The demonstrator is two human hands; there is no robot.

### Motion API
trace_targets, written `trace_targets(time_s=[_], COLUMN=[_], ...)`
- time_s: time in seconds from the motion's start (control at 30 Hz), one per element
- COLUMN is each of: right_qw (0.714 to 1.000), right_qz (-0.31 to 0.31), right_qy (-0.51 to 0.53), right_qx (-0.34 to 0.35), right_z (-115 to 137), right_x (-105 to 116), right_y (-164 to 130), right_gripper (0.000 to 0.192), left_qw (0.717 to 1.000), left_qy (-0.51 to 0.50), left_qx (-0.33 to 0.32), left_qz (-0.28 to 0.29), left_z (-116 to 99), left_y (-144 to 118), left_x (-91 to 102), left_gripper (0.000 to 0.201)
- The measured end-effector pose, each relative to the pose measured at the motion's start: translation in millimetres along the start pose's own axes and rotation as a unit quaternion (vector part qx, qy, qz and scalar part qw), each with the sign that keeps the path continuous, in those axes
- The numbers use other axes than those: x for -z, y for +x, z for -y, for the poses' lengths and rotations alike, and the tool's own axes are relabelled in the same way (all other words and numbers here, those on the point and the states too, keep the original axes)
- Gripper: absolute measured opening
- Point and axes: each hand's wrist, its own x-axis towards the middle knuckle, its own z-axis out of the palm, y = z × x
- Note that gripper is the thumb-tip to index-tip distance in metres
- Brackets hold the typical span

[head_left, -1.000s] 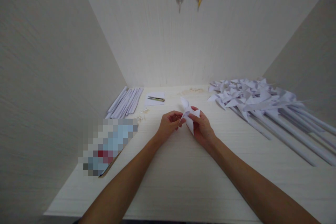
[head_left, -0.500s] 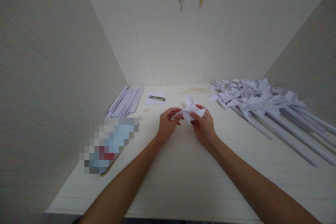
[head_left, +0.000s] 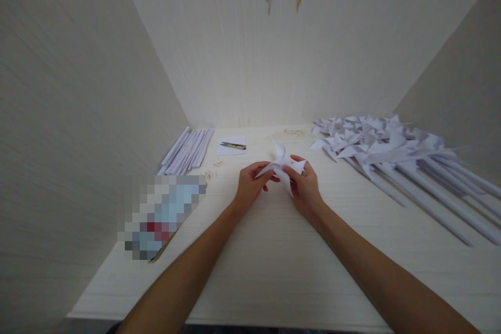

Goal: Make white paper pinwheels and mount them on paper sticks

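Note:
A white paper pinwheel (head_left: 281,154) with curled blades is held between my two hands above the middle of the table. My left hand (head_left: 251,182) pinches its left side, thumb on top and fingers beneath. On the other side my right hand (head_left: 306,183) grips it, the thumb pressed near its centre and the fingers behind. Part of the lower blades and whatever lies under the centre are hidden by my fingers. No stick shows on this pinwheel.
Finished-looking pinwheels (head_left: 368,146) on paper sticks are heaped at the right. Rolled paper sticks (head_left: 188,151) lie at the back left. Thread snips (head_left: 234,145) rest on a square of paper (head_left: 230,153). Small scraps (head_left: 213,171) are nearby; a blurred packet (head_left: 168,219) lies front left.
The pinwheel has turned slightly in my hands, and its lower blade now points more to the lower right. Both hands stay in nearly the same place.

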Motion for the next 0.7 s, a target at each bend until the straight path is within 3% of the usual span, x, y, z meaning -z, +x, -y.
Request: trace_targets(time_s=[0.7], right_qw=[1.0], right_qz=[0.019], right_qy=[-0.011], right_qx=[0.021], right_z=[-3.3], right_x=[1.1], right_y=[-0.5], right_gripper=[0.049], left_qw=[1.0], left_qy=[-0.005], left_qx=[0.018], left_qz=[0.011], left_z=[5.0], left_y=[3.4], left_x=[2.3], left_gripper=[0.033])
